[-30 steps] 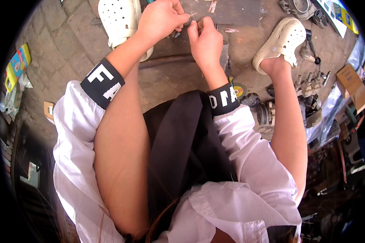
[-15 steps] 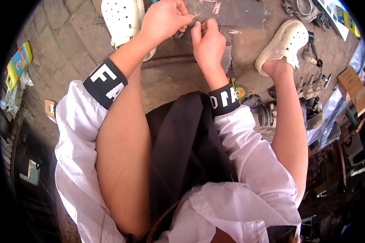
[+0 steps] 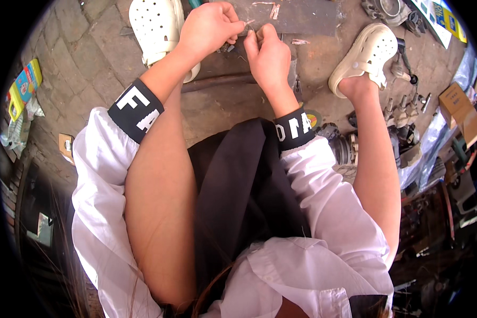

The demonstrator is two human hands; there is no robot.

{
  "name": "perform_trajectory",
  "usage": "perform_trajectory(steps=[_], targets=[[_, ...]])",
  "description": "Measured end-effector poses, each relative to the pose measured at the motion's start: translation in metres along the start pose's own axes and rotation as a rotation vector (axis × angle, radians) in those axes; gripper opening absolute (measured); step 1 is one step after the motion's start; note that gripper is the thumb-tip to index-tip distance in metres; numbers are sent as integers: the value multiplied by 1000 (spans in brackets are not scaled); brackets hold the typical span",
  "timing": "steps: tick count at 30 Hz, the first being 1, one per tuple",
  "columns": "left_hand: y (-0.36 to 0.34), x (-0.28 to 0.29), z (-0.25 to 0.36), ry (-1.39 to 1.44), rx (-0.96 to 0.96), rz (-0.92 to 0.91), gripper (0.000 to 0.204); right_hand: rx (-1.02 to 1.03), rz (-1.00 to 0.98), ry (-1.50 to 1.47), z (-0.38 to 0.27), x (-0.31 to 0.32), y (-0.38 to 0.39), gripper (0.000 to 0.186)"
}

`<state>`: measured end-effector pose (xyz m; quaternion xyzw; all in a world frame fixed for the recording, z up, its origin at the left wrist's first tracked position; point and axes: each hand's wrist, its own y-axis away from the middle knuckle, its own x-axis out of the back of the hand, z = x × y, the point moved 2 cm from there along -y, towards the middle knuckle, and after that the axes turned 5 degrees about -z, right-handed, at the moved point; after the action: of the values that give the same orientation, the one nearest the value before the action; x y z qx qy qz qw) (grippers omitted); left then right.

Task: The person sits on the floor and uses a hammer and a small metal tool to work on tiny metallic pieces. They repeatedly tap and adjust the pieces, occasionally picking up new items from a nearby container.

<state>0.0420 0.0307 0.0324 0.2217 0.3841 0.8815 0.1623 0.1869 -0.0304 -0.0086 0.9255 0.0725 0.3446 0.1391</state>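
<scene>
My left hand (image 3: 209,31) is closed in a pinch, with the end of a thin pinkish strip (image 3: 248,23) poking out past its thumb and forefinger. Close by on the right, my right hand (image 3: 269,57) also pinches thumb against forefinger; whatever lies between those tips is too small to make out. Both hands are at the near edge of a dark flat plate (image 3: 310,18). On that plate lies a bundle of pinkish strips (image 3: 274,11), and another small pinkish bundle (image 3: 300,41) rests just off its near edge.
My feet in cream clogs (image 3: 156,26) flank the plate on a paved floor. Metal machine parts (image 3: 346,149) lie beside my right leg, with an opened cardboard box (image 3: 462,112) farther right. At far left is a yellow-and-blue package (image 3: 24,87).
The view has shifted slightly, so everything sits a little to the left. Both hands keep their pinches close together; my right fingertips are slightly farther below the strip.
</scene>
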Motion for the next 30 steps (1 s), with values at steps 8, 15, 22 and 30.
perform_trajectory(steps=[8, 15, 22, 30], targets=[[-2, -4, -1, 42, -19, -10, 16, -86, 65, -72, 3, -2, 4, 25], [2, -1, 1, 48, 7, -3, 16, -50, 33, -102, 6, 0, 5, 25], [0, -1, 0, 10, -18, 3, 15, -13, 36, -68, 5, -1, 4, 25], [0, -1, 1, -2, -9, 4, 16, -13, 93, -11, 1, -1, 4, 24]])
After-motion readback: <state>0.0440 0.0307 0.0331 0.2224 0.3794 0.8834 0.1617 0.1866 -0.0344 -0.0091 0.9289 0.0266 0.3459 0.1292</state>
